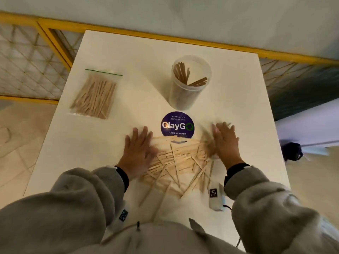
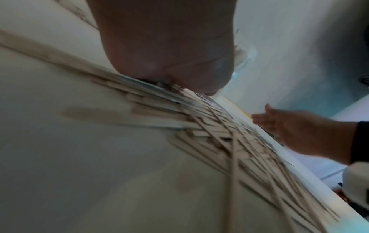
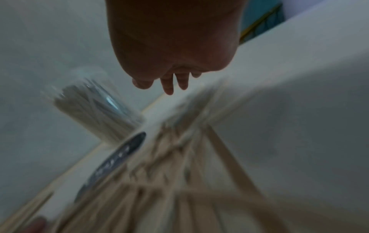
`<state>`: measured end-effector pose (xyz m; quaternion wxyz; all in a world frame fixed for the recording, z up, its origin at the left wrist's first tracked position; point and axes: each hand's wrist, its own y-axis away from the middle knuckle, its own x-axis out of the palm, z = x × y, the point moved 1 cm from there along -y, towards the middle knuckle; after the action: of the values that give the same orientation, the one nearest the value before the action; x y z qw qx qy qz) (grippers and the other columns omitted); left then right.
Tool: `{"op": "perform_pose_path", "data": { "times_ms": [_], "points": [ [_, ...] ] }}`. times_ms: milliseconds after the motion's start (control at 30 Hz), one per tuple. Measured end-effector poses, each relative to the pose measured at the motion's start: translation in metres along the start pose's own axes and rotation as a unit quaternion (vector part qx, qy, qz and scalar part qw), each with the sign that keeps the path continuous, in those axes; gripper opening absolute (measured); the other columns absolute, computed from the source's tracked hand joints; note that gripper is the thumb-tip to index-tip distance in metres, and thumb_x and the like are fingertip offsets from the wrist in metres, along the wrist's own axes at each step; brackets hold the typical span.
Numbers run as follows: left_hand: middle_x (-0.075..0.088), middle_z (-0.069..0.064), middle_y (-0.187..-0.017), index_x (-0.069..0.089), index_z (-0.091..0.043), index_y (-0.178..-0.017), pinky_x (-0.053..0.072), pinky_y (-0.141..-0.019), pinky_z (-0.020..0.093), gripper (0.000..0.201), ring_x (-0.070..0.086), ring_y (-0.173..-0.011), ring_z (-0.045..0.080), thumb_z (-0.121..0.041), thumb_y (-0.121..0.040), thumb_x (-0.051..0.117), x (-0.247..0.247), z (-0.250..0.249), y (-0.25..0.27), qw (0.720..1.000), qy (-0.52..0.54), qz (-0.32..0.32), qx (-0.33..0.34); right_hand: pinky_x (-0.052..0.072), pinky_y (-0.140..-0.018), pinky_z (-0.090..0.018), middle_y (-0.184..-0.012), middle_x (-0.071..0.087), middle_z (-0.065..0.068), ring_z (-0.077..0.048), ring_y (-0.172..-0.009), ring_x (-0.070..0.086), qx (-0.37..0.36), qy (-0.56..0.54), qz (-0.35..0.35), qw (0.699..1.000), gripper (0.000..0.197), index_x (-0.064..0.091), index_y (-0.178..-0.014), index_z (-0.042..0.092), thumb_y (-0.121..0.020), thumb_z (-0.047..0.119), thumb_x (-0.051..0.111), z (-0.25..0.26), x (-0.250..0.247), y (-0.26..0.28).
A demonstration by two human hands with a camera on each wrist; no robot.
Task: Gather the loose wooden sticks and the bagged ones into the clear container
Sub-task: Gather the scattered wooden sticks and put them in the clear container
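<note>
Both hands (image 1: 180, 143) flat, flanking loose sticks (image 1: 180, 162)

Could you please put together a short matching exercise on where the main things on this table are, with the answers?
Things:
1. bag of sticks
2. clear container
3. loose sticks
4. round sticker

Places:
A. spread in a pile between the left hand and the right hand
B. flat on the table, between the container and the pile
C. lying at the far left of the table
D. standing upright at the far middle, some sticks inside

Pairs: 1-C, 2-D, 3-A, 4-B
</note>
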<state>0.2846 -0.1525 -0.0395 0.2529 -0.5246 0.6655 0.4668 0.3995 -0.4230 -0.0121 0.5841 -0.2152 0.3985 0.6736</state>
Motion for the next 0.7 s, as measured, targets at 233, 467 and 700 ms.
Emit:
{"op": "perform_pose_path", "data": {
  "times_ms": [233,467,700],
  "points": [
    [-0.017,-0.003,-0.158,-0.006,-0.023,-0.150,-0.021,-0.111,0.036,0.062,-0.028,-0.140,0.016,-0.044,-0.100,0.024,0.017,-0.052,0.019,0.982,0.171,0.077,-0.009,-0.013,-0.116,-0.045,-0.163,-0.002,-0.001,-0.023,-0.148,-0.014,-0.006,-0.053,0.086,0.995,0.060,0.013,-0.153,0.018,-0.101,0.042,0.032,0.011,0.050,0.064],
    [-0.010,-0.004,-0.159,-0.006,-0.028,-0.149,-0.002,-0.119,0.044,0.098,-0.012,-0.146,0.017,-0.080,-0.075,0.031,-0.013,-0.008,0.066,0.996,0.043,0.072,-0.019,-0.013,-0.115,-0.057,-0.158,-0.026,0.004,-0.027,-0.143,-0.030,-0.249,0.165,0.218,0.929,0.117,-0.012,-0.146,0.048,-0.064,0.074,0.067,-0.015,0.028,0.097],
    [-0.030,-0.002,-0.154,-0.029,-0.031,-0.141,-0.013,-0.115,0.049,0.128,-0.030,-0.140,0.023,-0.100,-0.046,0.021,0.021,0.031,0.130,0.997,-0.047,0.066,0.002,-0.018,-0.111,-0.058,-0.157,-0.029,-0.001,-0.029,-0.141,-0.033,-0.407,0.334,0.233,0.817,0.124,-0.014,-0.150,0.037,-0.060,0.082,0.059,-0.018,0.058,0.123]
  ]
}}
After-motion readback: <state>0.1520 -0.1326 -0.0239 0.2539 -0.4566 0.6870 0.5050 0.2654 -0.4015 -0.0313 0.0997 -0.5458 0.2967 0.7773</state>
